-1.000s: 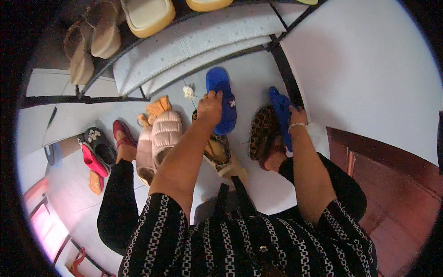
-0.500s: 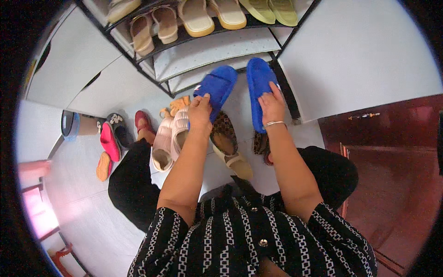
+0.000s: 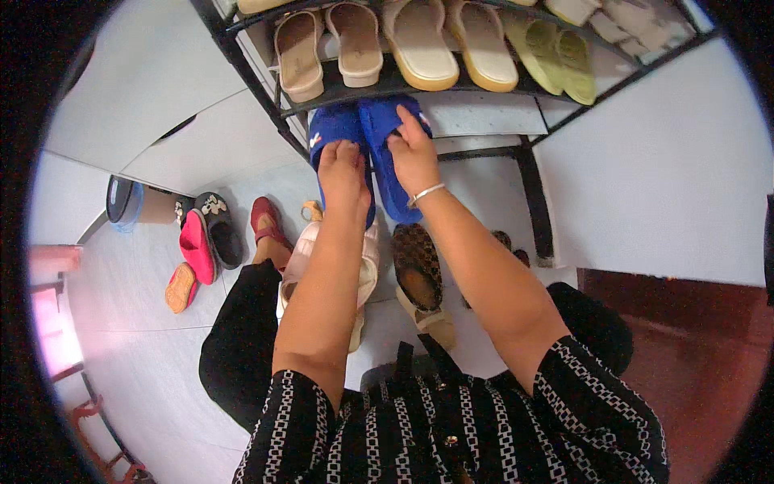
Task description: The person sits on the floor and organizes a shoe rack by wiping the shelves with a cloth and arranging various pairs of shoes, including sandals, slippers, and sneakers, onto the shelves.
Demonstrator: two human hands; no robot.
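Note:
In my left hand (image 3: 343, 176) is a blue slide slipper (image 3: 337, 123), fingers wrapped over its strap and toe pointing away from me. My right hand (image 3: 413, 157), with a bracelet at the wrist, grips the matching blue slipper (image 3: 395, 189). The pair sits side by side, touching or nearly so, with the toes at the left part of the lower white shelf (image 3: 484, 114), just under the shelf edge above. Whether the soles rest on that shelf is hidden by the slippers and hands.
Above are beige slippers (image 3: 419, 56) and green shoes (image 3: 556, 60) on the black-framed rack (image 3: 282, 121). Pale pink shoes (image 3: 369, 266) and a brown patterned shoe (image 3: 418, 258) stand beneath my arms. Pink slippers (image 3: 195, 242), black clogs (image 3: 222, 234) and a bin (image 3: 133, 202) are left.
Both hands have carried the blue slippers forward to the rack, the right one moving leftward. The slippers, apart before, are now together at the lower shelf. The view has shifted toward the rack.

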